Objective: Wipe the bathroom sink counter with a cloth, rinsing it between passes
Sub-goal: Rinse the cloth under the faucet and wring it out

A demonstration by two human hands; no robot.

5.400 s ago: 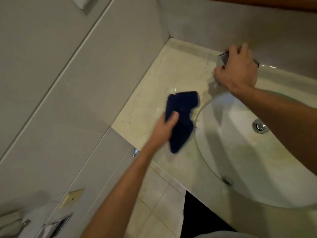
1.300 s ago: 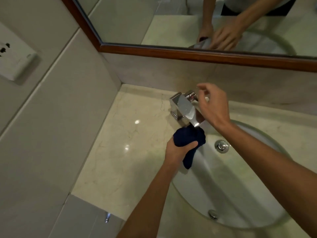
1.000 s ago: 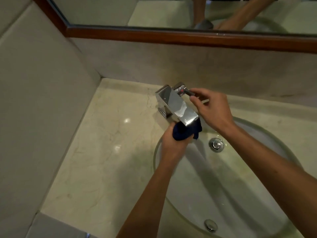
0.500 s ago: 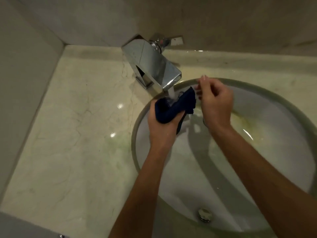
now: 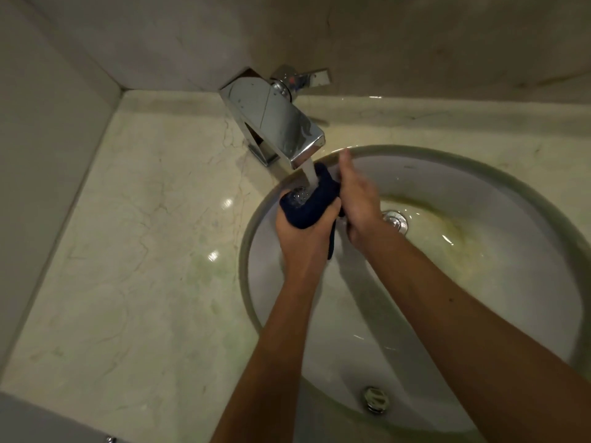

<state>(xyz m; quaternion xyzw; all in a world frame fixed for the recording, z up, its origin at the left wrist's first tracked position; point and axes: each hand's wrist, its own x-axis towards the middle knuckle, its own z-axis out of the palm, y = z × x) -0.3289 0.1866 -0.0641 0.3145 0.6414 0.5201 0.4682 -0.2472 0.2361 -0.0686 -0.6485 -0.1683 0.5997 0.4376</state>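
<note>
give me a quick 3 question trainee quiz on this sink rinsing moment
1. True or false: water runs from the faucet onto the cloth.
2. Which hand grips the cloth from below? A) left hand B) right hand
3. Fill in: the cloth is held over the ___, not over the counter.

Key:
1. True; the stream lands on the dark blue cloth.
2. A; the right hand lies against the cloth's side, fingers fairly straight.
3. Basin.

**Colours at the basin**

The cloth (image 5: 307, 206) is dark navy. The bench (image 5: 153, 251) is cream marble with faint grey-green veins. The faucet (image 5: 275, 123) is mirror chrome. The white sink (image 5: 479, 282) shows a yellowish stain near its chrome drain (image 5: 396, 220).
</note>
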